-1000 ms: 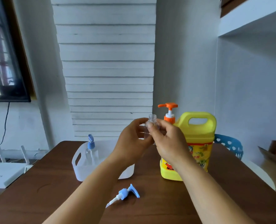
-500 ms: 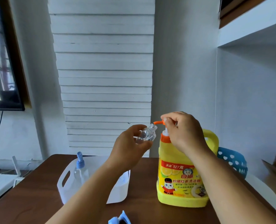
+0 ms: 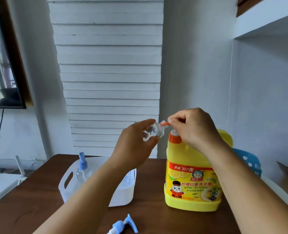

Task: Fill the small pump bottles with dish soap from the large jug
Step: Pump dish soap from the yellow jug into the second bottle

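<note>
White plastic basket (image 3: 123,196) w/ a blue-capped clear pump bottle (image 3: 82,171) sits far left on table. Left hand (image 3: 136,147) grips small clear open bottle (image 3: 154,131), tilted, mouth at orange spout (image 3: 165,123) of yellow jug (image 3: 193,179). Right hand (image 3: 195,130) closed over pump head; filling step, next prob. press down w/ mouth kept under spout.

On the yellow jug (image 3: 193,179), a red label band is printed "多送 127克"; below it, the brand "白猫" and "柠檬红茶洗洁精" are shown. Smaller lines are illegible.
</note>
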Demonstrator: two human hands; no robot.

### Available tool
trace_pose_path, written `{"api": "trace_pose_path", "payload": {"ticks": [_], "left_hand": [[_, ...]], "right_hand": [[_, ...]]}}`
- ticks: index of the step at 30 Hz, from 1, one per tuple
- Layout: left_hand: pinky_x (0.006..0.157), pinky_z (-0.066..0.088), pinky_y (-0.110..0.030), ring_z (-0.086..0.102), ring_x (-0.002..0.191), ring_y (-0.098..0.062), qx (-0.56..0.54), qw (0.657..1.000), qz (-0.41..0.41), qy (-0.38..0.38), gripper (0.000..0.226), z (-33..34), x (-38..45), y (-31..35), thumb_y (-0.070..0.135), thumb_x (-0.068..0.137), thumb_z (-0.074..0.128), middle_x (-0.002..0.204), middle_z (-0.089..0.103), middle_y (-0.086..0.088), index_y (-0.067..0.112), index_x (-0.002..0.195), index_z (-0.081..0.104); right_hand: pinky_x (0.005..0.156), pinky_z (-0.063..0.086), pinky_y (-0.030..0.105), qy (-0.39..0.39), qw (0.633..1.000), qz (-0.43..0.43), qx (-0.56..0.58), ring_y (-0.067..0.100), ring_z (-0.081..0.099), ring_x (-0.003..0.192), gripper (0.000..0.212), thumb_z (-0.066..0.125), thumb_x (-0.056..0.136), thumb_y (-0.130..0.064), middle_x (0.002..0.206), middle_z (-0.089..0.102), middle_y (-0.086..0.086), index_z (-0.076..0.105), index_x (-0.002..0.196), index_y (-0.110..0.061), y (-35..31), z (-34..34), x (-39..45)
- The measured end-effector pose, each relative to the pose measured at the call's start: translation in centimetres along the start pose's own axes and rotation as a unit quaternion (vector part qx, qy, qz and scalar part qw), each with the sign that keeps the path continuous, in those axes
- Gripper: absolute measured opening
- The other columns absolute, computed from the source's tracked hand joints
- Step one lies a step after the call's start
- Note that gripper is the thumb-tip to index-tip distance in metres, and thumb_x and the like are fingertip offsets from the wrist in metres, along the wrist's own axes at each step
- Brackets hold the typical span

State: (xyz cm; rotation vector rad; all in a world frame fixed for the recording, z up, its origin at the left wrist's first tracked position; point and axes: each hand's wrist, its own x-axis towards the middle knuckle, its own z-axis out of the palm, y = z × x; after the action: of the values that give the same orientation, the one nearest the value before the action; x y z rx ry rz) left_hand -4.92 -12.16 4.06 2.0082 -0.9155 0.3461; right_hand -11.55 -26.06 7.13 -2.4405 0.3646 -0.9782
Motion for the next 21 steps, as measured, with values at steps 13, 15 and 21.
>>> {"api": "trace_pose_path", "payload": {"ticks": [13, 15, 21], "left_hand": [[0.068, 0.037, -0.005, 0.057, 0.081, -0.003, 0.005, 1.000, 0.008, -0.010, 0.044, -0.4, 0.1, 0.2, 0.028, 0.083, 0.064, 0.103, 0.066, 0.011, 0.031, 0.126, 0.055], [0.068, 0.036, -0.005, 0.056, 0.080, -0.003, 0.008, 1.000, 0.012, -0.011, 0.044, -0.6, 0.3, 0.2, 0.028, 0.082, 0.065, 0.096, 0.062, 0.013, 0.031, 0.125, 0.056], [0.068, 0.037, -0.005, 0.059, 0.082, -0.005, -0.002, 1.000, 0.011, -0.012, 0.044, -0.4, -0.2, 0.0, 0.028, 0.082, 0.065, 0.105, 0.066, 0.010, 0.030, 0.126, 0.056]], "right_hand": [[0.054, 0.035, 0.007, -0.030, 0.999, 0.015, 0.009, -0.007, 0.053, 0.055, 0.016, 0.061, 0.088, -0.027, 0.076, 0.066, -0.007, 0.074, 0.091, -0.019, -0.5, -1.2, 0.1], [0.053, 0.034, 0.007, -0.031, 0.999, 0.016, 0.006, -0.007, 0.053, 0.055, 0.016, 0.060, 0.088, -0.028, 0.076, 0.066, -0.007, 0.074, 0.093, -0.020, -0.5, -1.2, 0.0], [0.052, 0.035, 0.003, -0.046, 0.999, 0.018, 0.009, -0.007, 0.056, 0.056, 0.015, 0.061, 0.088, -0.027, 0.078, 0.068, -0.007, 0.074, 0.093, -0.020, -0.6, -1.3, -0.1]]}}
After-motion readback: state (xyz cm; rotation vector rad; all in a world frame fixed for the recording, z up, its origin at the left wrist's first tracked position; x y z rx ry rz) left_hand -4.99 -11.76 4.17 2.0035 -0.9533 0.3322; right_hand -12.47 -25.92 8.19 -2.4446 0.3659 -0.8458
